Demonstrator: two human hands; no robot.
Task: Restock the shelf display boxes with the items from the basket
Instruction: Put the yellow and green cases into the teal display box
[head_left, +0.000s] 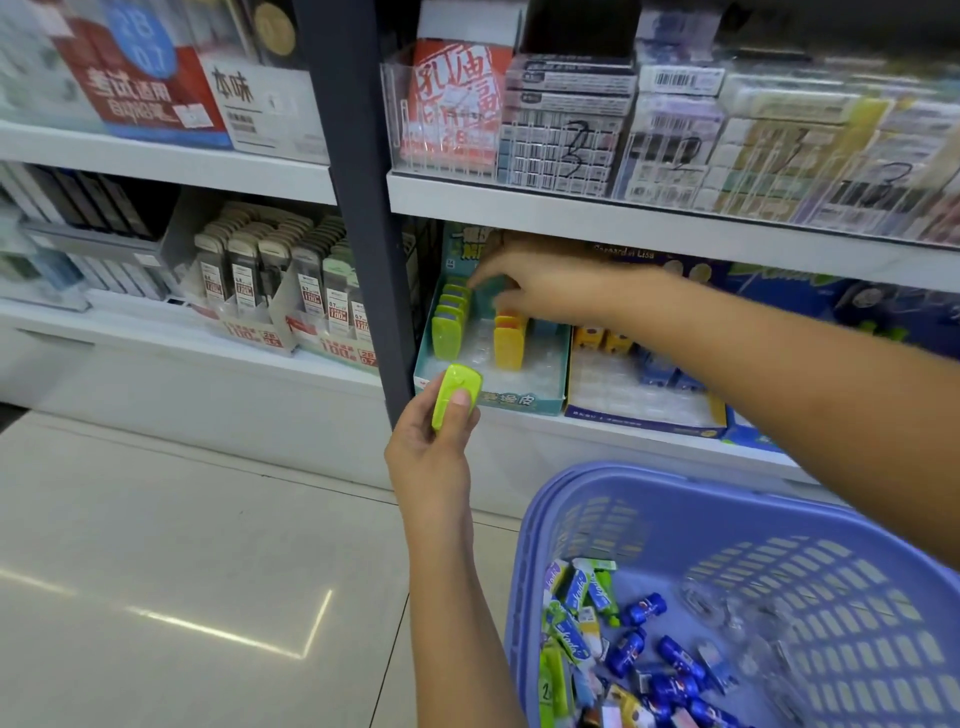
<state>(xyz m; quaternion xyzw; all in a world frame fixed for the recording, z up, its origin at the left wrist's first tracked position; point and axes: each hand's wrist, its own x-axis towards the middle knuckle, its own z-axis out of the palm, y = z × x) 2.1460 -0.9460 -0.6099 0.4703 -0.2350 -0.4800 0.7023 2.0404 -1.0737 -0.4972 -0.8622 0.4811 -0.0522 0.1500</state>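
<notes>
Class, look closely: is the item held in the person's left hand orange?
No, the left hand pinches a lime-green item in front of the teal display box.

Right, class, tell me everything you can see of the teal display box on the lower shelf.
The teal display box looks like cardboard: an open tray with a printed front wall and a clear slotted insert. It sits on the lower shelf beside the dark upright. A row of lime-green cases stands at its left, yellow cases mid-tray; front slots are bare. The right hand reaches over its back.
</notes>
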